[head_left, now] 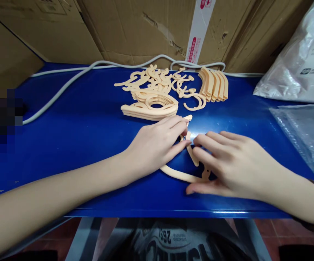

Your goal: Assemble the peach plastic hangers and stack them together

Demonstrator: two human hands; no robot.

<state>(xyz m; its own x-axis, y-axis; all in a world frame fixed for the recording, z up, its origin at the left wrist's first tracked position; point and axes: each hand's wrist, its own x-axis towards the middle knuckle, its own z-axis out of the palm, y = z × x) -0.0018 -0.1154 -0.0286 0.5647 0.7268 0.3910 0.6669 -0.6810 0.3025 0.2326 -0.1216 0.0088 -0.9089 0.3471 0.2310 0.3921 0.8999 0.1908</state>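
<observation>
Fingers of the left hand [157,143] pinched nearly closed on a small beige bar [193,155]; right hand [227,161] curled, thumb apart, by a curved beige piece [180,175], grip probably light but hidden. Both pieces low over blue table [91,141]. Beyond: stacked frames [146,111], loose hooks [196,103]. White bag [295,61] at right, contents hidden; clear bag [303,134] beside it. Cardboard [135,32] behind.

From the stack of curved pieces [150,107], bare tabletop [91,141] is left open to its left; passage is blocked behind by loose hooks [157,78] and farther back by cardboard [146,32].
</observation>
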